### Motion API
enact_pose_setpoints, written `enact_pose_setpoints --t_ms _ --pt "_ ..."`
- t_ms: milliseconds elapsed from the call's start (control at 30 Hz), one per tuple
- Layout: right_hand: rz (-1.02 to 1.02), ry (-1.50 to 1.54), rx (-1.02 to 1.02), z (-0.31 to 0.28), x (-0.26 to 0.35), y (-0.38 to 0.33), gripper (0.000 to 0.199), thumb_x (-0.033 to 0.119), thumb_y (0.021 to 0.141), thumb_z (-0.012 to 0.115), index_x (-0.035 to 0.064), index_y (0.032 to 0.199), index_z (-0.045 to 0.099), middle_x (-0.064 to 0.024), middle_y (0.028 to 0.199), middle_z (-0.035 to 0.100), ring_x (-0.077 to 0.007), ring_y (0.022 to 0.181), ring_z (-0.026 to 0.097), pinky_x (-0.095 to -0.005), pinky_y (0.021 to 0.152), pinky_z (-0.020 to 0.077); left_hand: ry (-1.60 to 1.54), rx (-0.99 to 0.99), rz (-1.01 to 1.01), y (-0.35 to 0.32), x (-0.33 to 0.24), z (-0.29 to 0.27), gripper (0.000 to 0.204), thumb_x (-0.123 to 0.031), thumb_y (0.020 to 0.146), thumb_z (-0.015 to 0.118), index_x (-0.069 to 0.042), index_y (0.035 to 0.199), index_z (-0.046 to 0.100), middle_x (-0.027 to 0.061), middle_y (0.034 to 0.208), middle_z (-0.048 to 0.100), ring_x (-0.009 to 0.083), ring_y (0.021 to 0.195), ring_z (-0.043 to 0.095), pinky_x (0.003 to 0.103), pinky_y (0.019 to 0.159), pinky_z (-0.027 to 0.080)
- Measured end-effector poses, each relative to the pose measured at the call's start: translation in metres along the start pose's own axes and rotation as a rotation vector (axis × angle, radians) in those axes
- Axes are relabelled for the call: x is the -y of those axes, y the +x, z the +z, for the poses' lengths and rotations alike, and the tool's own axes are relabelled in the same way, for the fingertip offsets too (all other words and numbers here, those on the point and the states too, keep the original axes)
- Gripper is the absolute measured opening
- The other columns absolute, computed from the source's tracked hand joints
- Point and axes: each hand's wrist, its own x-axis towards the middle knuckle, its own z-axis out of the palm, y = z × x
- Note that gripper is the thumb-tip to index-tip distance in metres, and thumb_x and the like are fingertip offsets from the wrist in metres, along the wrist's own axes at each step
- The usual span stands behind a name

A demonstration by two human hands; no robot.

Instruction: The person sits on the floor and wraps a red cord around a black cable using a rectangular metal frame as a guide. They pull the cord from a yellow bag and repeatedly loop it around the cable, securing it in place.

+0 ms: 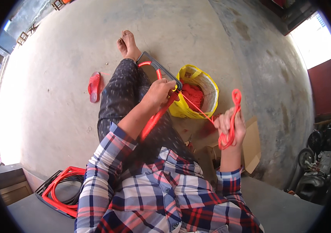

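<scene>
My left hand [160, 92] is closed around a black frame [158, 66] that rests over my lap. Part of this frame is covered with tightly wound red cord [153, 123], and a curved red piece [159, 73] shows near its far end. My right hand [227, 123], raised to the right, grips a looped bundle of red cord [236, 99]. A thin stretch of cord [198, 109] runs taut from the frame beside my left fingers to the right hand. Where my fingers wrap the frame, its surface is hidden.
A yellow bag [215, 93] holding red cord [193, 95] stands beyond my hands. A cardboard box [252, 143] is beside my right forearm. Red and black frames [50, 190] lie on the bench at left. A red slipper [94, 87] lies on the floor; a motorbike [316, 169] stands far right.
</scene>
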Motion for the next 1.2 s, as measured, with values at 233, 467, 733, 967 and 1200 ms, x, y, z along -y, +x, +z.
enact_pose_setpoints --t_ms 233,467,733,967,1200 --pt "0.076 0.075 -0.363 -0.043 -0.006 -0.059 0.017 0.026 0.1 0.058 0.0087 0.099 0.055 -0.0001 0.071 0.048 -0.0131 0.059 0.043 -0.0322 0.058 0.0377 -0.155 0.027 -0.081 -0.01 0.007 0.003 0.011 -0.016 0.085 0.063 -0.01 0.091 0.056 0.0039 0.074 0.058 0.0139 0.052 0.055 0.027 0.049 0.043" --pt "-0.01 0.237 -0.269 -0.051 -0.02 -0.02 0.024 0.03 0.101 0.056 0.0077 0.107 0.063 -0.008 0.099 0.066 -0.0221 0.094 0.063 -0.0405 0.088 0.0513 0.423 -0.22 0.534 -0.042 0.025 0.012 0.012 -0.014 0.087 0.066 -0.005 0.082 0.06 0.0017 0.078 0.055 0.0134 0.064 0.05 0.026 0.059 0.041" --pt "-0.058 -0.33 -0.095 0.072 -0.066 0.019 0.053 0.038 0.098 0.061 0.0004 0.135 0.055 -0.0026 0.119 0.062 -0.0104 0.111 0.055 -0.0296 0.1 0.0407 0.153 0.231 0.485 -0.081 0.026 0.036 0.021 -0.014 0.097 0.064 -0.001 0.114 0.063 0.0024 0.091 0.061 0.0107 0.077 0.056 0.025 0.074 0.048" --pt "0.338 -0.392 0.117 0.023 -0.043 0.044 0.054 0.048 0.097 0.057 0.0014 0.123 0.059 -0.0059 0.08 0.063 -0.0108 0.071 0.056 -0.0258 0.066 0.0482 0.364 0.0 0.839 -0.06 -0.034 -0.008 0.017 0.002 0.091 0.062 -0.001 0.106 0.068 0.0017 0.095 0.061 0.0141 0.085 0.061 0.028 0.075 0.051" --pt "0.23 -0.757 -0.115 0.007 -0.084 0.088 0.024 0.007 0.085 0.068 -0.0038 0.107 0.067 -0.003 0.09 0.064 -0.0106 0.083 0.058 -0.0257 0.072 0.0475 1.653 -0.21 1.115 0.001 -0.011 -0.029 0.018 -0.001 0.075 0.064 -0.004 0.093 0.066 0.0088 0.094 0.057 0.0272 0.091 0.06 0.037 0.076 0.054"
